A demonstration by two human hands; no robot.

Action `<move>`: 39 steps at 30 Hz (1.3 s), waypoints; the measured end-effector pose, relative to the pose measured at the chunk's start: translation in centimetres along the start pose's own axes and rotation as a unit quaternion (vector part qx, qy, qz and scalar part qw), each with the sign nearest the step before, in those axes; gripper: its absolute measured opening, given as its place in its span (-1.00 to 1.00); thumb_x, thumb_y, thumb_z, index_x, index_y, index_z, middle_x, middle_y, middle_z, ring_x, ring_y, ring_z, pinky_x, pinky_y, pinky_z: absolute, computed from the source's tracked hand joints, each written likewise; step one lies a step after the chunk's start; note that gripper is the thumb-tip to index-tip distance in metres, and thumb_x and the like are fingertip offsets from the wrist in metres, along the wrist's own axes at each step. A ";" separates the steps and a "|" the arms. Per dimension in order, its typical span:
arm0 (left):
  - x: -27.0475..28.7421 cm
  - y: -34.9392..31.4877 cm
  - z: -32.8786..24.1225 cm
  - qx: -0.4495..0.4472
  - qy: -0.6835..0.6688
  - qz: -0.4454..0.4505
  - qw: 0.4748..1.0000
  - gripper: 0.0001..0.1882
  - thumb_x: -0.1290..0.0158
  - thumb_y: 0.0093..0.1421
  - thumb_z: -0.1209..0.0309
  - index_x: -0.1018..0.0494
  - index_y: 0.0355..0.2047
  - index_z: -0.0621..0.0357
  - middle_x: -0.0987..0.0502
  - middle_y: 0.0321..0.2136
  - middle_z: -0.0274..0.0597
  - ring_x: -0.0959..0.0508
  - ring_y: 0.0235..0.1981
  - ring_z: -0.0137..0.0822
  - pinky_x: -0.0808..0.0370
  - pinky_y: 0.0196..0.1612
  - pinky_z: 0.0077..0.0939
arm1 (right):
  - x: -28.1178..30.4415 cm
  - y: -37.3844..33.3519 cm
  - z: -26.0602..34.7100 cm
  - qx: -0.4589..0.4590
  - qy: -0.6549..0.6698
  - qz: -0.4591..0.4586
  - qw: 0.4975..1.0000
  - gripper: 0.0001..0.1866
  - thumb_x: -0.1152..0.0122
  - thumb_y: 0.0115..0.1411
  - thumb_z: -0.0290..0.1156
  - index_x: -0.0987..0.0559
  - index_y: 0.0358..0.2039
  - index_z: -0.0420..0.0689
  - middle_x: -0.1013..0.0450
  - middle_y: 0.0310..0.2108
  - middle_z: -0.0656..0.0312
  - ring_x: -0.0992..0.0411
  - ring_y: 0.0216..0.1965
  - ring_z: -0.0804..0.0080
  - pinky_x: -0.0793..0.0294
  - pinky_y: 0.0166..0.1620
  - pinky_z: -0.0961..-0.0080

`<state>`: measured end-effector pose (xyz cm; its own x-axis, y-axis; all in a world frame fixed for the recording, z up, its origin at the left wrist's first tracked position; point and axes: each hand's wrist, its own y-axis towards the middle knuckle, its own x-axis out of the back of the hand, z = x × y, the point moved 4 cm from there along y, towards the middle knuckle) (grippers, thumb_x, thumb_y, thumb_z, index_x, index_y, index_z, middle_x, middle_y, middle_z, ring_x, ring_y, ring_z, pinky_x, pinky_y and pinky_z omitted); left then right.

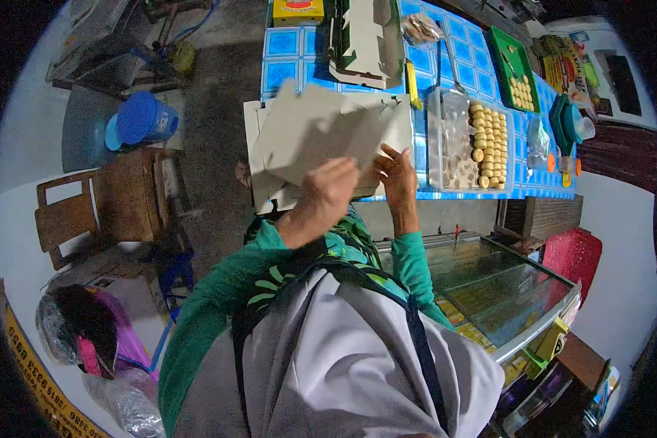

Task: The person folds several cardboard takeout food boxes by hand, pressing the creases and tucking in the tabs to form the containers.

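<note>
A flat, partly folded cardboard box [306, 135] with a pale inner face lies at the table's near edge, one panel tilted up and slightly blurred. My left hand [325, 193] is closed, its bent fingers at the near edge of that raised panel. Just to the right, my right hand [399, 179] has its fingers apart beside the box's right part. Beyond them stands another opened cardboard box [369, 44]. Right of my hands, a clear plastic tray [436, 146] holds rows of small round pale pastries [489, 142].
A blue checked cloth [282, 44] covers the table. On it are a yellow box [298, 11], a yellow cutter-like tool [413, 84], a green tray [498, 45] with more pastries and teal containers [562, 117]. A glass display case [489, 288] stands below right; a wooden chair [69, 212] is left.
</note>
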<state>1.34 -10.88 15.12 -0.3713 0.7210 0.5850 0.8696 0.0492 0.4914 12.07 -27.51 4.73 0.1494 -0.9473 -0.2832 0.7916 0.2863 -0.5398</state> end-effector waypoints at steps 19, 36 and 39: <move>3.2 -10.4 6.2 -0.160 -0.041 0.343 0.925 -0.61 0.01 -0.15 0.58 -0.49 -0.22 0.21 -0.47 -0.06 -0.09 -0.40 0.07 -0.05 -0.32 0.12 -0.02 | -2.1 10.8 2.4 0.005 0.073 0.178 0.981 -0.52 -0.20 0.13 -0.12 -0.46 -0.08 -0.25 -0.47 -0.14 0.05 -0.45 -0.12 0.28 -0.41 -0.09 0.38; -2.8 -5.4 12.3 0.005 0.247 0.275 0.929 -0.49 -0.03 0.04 0.48 -0.28 0.04 0.32 -0.07 0.20 0.19 -0.04 0.25 0.12 -0.11 0.20 0.06 | -11.9 16.0 5.2 0.340 -0.692 0.276 0.574 -0.85 -0.12 -0.24 -0.51 -0.39 -0.58 -0.22 -0.26 -0.69 -0.03 -0.31 -0.59 0.01 -0.27 -0.49 0.20; -2.5 -4.7 12.1 0.011 0.216 0.258 0.942 -0.49 -0.04 0.02 0.46 -0.30 0.02 0.32 -0.08 0.19 0.18 -0.05 0.24 0.11 -0.09 0.20 0.03 | -13.4 16.5 4.0 0.355 -0.722 0.267 0.530 -0.81 -0.29 -0.20 -0.42 -0.55 -0.49 -0.11 -0.51 -0.47 0.02 -0.49 -0.38 -0.01 -0.48 -0.34 0.19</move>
<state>2.06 -4.56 3.56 0.0080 0.3044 0.9525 0.9754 -0.2121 0.0596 25.55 -10.68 2.80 0.3564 -0.0280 0.9339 0.3547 0.9288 -0.1075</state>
